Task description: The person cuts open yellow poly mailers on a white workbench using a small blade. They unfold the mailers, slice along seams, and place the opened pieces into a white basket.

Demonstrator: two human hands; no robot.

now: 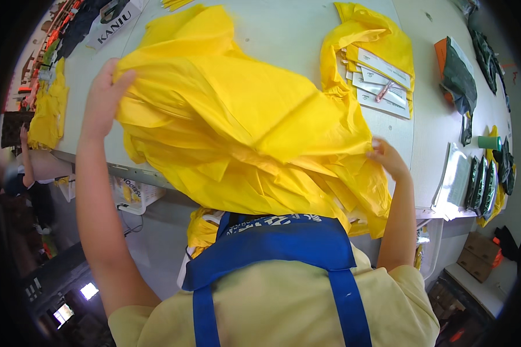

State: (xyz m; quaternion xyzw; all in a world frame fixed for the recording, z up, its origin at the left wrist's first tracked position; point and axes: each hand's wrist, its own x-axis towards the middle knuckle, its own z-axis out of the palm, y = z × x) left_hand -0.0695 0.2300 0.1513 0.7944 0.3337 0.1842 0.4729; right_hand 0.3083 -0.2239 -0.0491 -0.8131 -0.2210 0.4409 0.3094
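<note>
A large piece of thin yellow fabric (243,110), perhaps a garment, spreads in loose folds over the table's front edge toward my blue apron. My left hand (104,95) is closed on its upper left edge, thumb on top. At the right side, my right hand (386,156) pinches the fabric's edge between thumb and fingers. Beyond that hand lies another bunched yellow cloth (367,26), with several white printed cards (382,66) on it. A small pinkish tool (384,91) rests on the cards; its kind is unclear.
The pale table (283,40) runs across the view. To the right are a dark green pouch (458,75), a green thread spool (490,143) and several dark packets (481,182). A white printed bag (116,23) stands far left. Another person's arm (26,156) shows at the left edge.
</note>
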